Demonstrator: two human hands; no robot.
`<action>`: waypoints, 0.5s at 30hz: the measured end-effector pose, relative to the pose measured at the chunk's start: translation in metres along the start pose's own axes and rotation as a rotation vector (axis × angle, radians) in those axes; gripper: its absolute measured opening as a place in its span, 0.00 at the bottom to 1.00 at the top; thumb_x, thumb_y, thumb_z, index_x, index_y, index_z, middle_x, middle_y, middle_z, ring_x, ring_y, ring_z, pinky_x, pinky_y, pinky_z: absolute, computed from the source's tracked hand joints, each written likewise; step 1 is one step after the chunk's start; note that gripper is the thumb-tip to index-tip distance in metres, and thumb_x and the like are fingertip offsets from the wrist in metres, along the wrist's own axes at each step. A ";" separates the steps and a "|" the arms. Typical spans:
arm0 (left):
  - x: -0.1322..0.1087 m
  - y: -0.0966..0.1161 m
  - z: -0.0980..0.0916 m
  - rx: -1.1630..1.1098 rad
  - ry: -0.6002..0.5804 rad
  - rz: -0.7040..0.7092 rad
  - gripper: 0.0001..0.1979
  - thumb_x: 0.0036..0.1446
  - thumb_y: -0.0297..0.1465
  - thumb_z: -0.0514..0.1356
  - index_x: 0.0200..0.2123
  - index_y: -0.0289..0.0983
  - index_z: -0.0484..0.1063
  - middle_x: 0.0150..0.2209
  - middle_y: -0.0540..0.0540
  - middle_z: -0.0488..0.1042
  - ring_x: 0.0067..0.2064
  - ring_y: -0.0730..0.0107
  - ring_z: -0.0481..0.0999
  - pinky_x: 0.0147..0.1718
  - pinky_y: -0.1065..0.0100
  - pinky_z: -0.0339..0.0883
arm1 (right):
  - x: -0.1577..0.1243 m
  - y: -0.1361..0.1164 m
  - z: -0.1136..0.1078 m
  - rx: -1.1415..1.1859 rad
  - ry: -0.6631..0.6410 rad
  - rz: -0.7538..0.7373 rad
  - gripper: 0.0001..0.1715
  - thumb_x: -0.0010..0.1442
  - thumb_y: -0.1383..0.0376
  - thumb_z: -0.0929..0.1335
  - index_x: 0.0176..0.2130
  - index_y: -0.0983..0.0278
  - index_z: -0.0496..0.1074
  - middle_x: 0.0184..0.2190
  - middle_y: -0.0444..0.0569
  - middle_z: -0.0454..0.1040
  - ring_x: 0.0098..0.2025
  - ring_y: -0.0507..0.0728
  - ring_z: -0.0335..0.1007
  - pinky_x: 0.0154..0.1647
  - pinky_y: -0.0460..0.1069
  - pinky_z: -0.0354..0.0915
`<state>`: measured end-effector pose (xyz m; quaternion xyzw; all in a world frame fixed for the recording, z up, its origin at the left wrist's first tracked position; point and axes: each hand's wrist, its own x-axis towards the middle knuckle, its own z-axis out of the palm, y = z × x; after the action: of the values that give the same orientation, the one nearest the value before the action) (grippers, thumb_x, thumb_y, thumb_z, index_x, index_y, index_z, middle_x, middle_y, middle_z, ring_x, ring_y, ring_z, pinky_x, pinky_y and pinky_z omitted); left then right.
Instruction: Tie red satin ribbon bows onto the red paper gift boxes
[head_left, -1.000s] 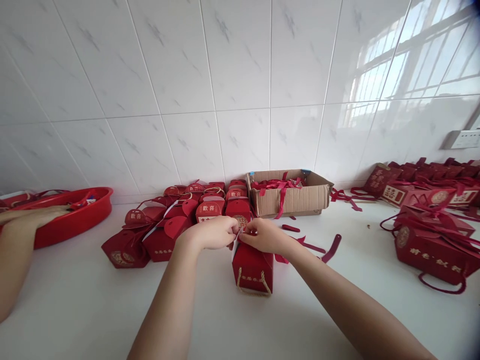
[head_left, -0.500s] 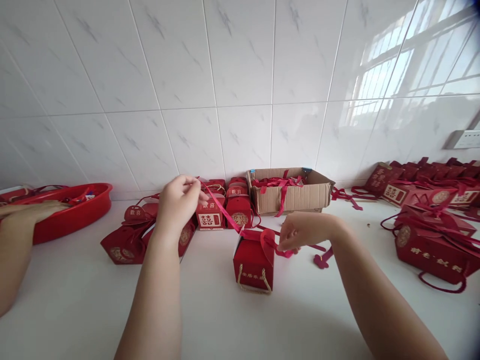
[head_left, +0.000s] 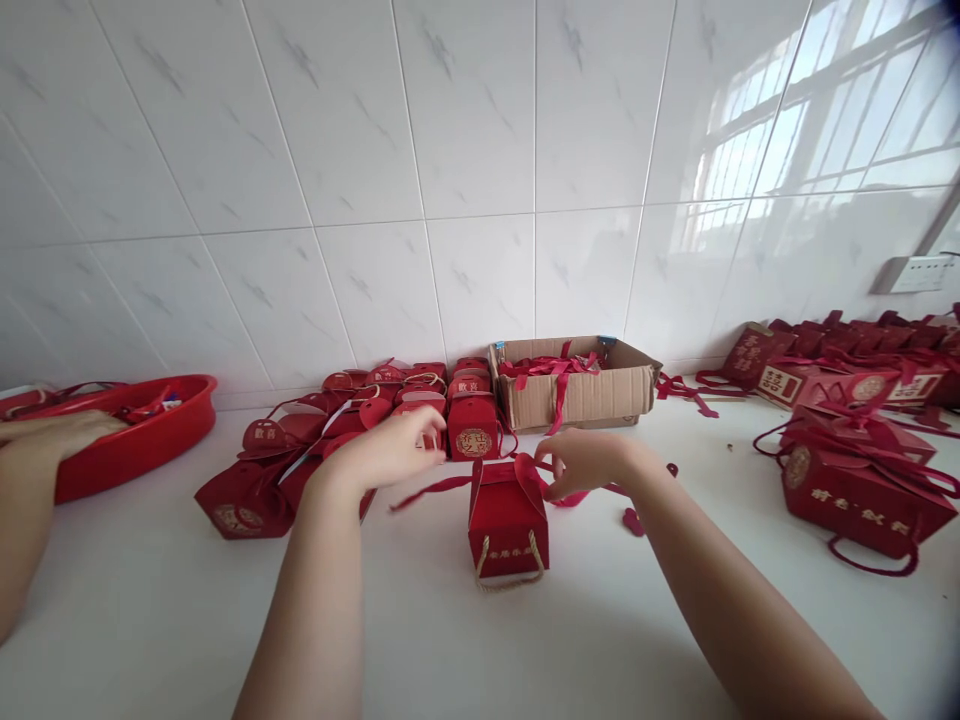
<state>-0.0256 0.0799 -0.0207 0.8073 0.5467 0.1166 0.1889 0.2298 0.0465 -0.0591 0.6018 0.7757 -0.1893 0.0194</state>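
A small red gift box (head_left: 508, 540) with gold lettering and a twisted cord handle stands upright on the white table. Its top flaps lean together, and a red ribbon (head_left: 442, 486) trails from it to the left. My left hand (head_left: 397, 446) hovers above and left of the box, fingers bent and apart, with nothing in them. Close by the right flap is my right hand (head_left: 592, 462), thumb and forefinger curved and apart; whether it touches the flap is unclear. More red ribbon lies under and behind that hand.
Several red gift boxes (head_left: 244, 500) stand at left and behind. A cardboard box (head_left: 611, 397) of ribbons sits by the tiled wall. More filled-out red boxes (head_left: 862, 495) are at right. At far left, another person's hand (head_left: 67, 432) reaches into a red basin (head_left: 196, 425).
My left hand has let go of the ribbon, which has dropped to the table, and has moved down and right. My right hand has shifted slightly left, its fingers opening beside the flap.
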 end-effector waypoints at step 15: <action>0.010 0.009 0.013 0.149 -0.220 0.067 0.06 0.45 0.34 0.55 0.28 0.40 0.67 0.30 0.50 0.70 0.29 0.69 0.67 0.24 0.71 0.55 | 0.003 0.006 -0.005 0.098 0.162 -0.128 0.06 0.52 0.65 0.65 0.30 0.63 0.71 0.35 0.49 0.76 0.34 0.56 0.70 0.28 0.47 0.59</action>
<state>-0.0093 0.0835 -0.0291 0.8449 0.5025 -0.0075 0.1832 0.2355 0.0522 -0.0566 0.5647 0.8013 -0.1783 -0.0849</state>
